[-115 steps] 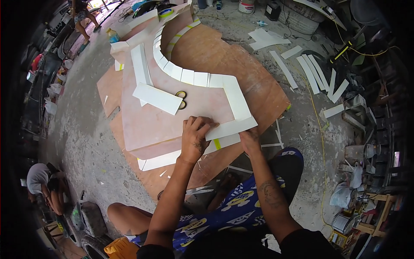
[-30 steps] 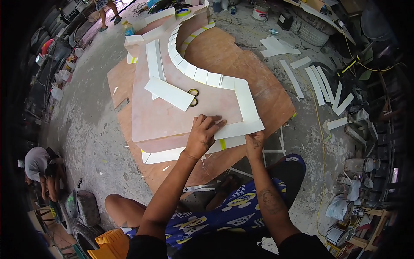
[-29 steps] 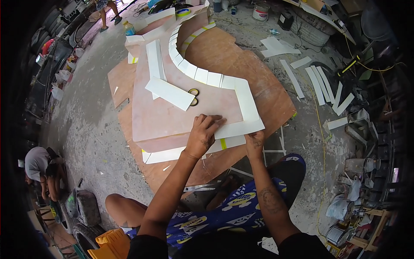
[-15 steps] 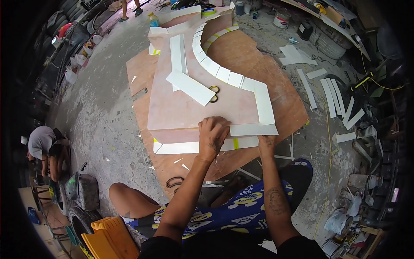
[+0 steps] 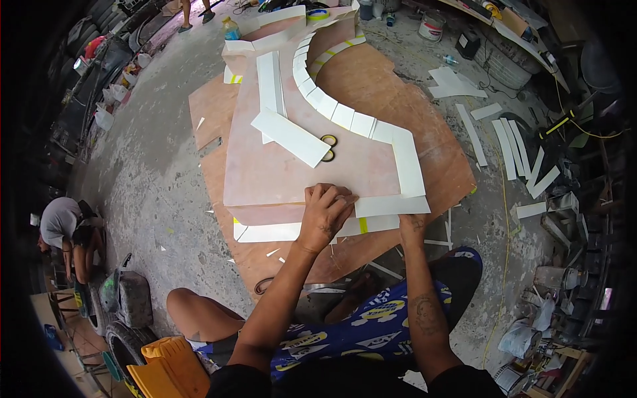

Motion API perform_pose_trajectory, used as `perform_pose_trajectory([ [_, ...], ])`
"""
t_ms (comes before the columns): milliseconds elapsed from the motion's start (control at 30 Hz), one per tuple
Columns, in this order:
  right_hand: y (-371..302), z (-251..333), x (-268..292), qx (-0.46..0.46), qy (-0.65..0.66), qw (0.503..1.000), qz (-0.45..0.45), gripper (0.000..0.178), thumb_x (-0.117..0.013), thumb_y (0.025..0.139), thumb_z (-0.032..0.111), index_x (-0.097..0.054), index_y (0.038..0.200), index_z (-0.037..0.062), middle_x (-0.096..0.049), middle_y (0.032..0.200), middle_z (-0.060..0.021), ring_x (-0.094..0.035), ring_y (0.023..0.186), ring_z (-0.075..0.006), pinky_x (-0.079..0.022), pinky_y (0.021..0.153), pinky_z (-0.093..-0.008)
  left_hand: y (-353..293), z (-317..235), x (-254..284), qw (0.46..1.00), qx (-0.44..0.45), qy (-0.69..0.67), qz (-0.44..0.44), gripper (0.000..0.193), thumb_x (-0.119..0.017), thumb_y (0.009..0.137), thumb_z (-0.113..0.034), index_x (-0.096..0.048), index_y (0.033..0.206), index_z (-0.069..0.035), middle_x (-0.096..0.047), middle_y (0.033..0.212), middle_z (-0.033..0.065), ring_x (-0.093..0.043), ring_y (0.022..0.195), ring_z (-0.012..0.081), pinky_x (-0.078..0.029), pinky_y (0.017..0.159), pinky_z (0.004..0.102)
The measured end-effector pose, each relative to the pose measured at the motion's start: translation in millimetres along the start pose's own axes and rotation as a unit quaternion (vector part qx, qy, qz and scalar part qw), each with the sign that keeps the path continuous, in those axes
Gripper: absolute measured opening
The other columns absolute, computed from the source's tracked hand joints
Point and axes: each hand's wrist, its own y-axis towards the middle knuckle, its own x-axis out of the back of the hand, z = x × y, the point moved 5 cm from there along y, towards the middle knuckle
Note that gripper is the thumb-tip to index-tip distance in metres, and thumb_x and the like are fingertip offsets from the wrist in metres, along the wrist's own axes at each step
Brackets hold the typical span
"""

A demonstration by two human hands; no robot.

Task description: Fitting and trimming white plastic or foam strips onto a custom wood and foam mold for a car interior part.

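My left hand is closed, its curled fingers pinching the left end of a white strip at the near edge of a large pinkish panel. My right hand reaches under that strip's right end; its fingers are hidden there. White pieces line the panel's right side and the curved cutout. Farther up, a loose white strip lies slantwise across a longer white piece. Two tape rolls sit at its right end. Below the near edge runs another white strip with yellow tape.
Brown plywood lies under the panel. White offcuts are scattered on the floor at right. A bottle stands at the panel's far left. A person bends over at far left. An orange plastic piece is near my left leg.
The view has shifted slightly, and the panel's near left corner now appears lower. My hands keep their places at the white strip. Nothing has been let go.
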Motion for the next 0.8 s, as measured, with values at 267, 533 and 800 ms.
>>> perform_pose_trajectory([
  [267,2.6,-17.7,4.6,0.028,-0.053,0.998,0.02,0.033,-0.067,0.083,0.006,-0.06,0.115,-0.0041,-0.066,0.11,-0.0142,-0.062,0.104,-0.0241,-0.047,0.091,-0.0344,2.7,1.6,-2.3,1.0,-0.004,0.003,0.006,0.028,-0.074,0.073,-0.011,-0.07,0.101,-0.014,-0.062,0.1,-0.0009,-0.052,0.095,0.0225,-0.037,0.085,0.0385],
  [533,5.3,-27.3,-4.3,0.167,-0.184,0.966,0.066,0.037,-0.069,0.085,0.012,-0.058,0.117,-0.003,-0.065,0.112,-0.0144,-0.062,0.107,-0.0257,-0.048,0.094,-0.0369,2.3,-0.7,-8.4,1.0,-0.01,0.023,0.003,0.026,-0.075,0.072,-0.012,-0.07,0.097,-0.015,-0.062,0.101,-0.0019,-0.051,0.094,0.0223,-0.036,0.083,0.0385],
  [800,3.2,-14.0,-1.7,-0.014,-0.113,0.993,0.02,0.053,-0.076,0.075,0.001,-0.054,0.123,-0.0011,-0.063,0.116,-0.0114,-0.061,0.108,-0.0224,-0.047,0.096,-0.0334,0.5,0.5,-5.2,0.998,-0.046,0.045,0.012,0.032,-0.075,0.069,-0.009,-0.07,0.1,-0.017,-0.062,0.102,-0.0019,-0.052,0.094,0.0229,-0.037,0.082,0.0394],
])
